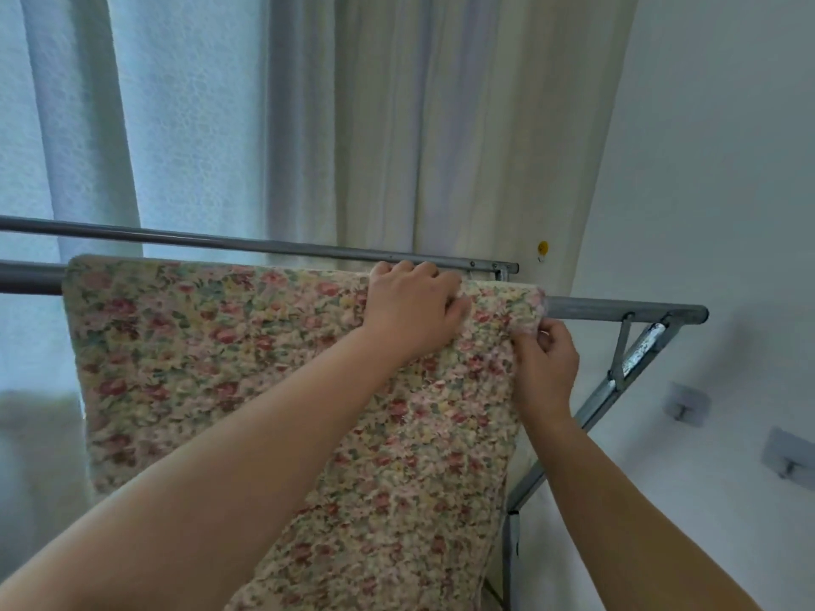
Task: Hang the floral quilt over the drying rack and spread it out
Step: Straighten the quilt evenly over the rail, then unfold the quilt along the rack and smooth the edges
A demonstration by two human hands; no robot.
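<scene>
Head view: floral quilt (247, 372) lengthwise along rail (617, 311)

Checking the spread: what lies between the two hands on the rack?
Only floral quilt between left hand and right hand, seen in the head view.

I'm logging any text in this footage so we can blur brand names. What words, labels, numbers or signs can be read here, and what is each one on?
No text can be read in this view.
Small yellow round sticker on the wall, with a mark below it: too small and blurred to read.
Floral quilt, drying rack, curtain: no label or print visible.
</scene>
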